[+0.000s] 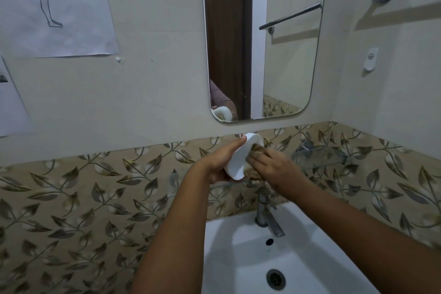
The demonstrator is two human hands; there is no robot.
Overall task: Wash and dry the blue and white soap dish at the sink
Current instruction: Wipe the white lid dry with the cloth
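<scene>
The left hand (220, 162) closes its grip around the soap dish (241, 157); just right of that grip, the right hand (272, 166) presses a brownish cloth (254, 150) inside. The paper (55, 7) reads "90".

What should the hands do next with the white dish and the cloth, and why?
Probably keep rubbing the cloth round the inside of the dish. The left hand holds the dish up above the sink, tilted on edge, the right hand presses the cloth into it, and no water runs from the tap, so this looks like drying.

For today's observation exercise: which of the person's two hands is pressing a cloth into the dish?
The right hand; the left hand only grips the white dish.
</scene>
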